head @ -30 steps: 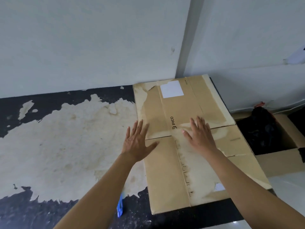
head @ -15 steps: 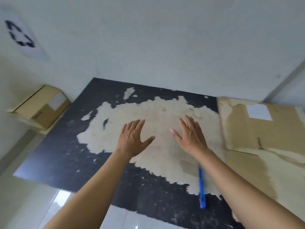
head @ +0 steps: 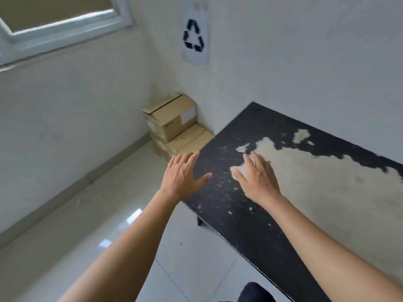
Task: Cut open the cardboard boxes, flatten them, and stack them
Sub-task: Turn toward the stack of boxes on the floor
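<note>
A small stack of brown cardboard boxes (head: 172, 125) stands on the floor in the room's corner, just past the left end of the table; the top one has a white label and a loose flap. My left hand (head: 182, 174) hovers with fingers spread, holding nothing, over the table's left edge, a short way in front of the boxes. My right hand (head: 256, 178) is spread flat and empty above the worn tabletop. The flattened box and the blue cutter are out of view.
The black table (head: 257, 131) with a large worn pale patch fills the right side. White tiled floor (head: 91, 214) lies to the left. A recycling sign (head: 194, 35) hangs on the wall above the boxes, and a window (head: 54, 16) sits at top left.
My view has swung left, away from the flattened box. Both hands left that box and moved left across the table, still spread and empty. The corner boxes are now nearer centre.
</note>
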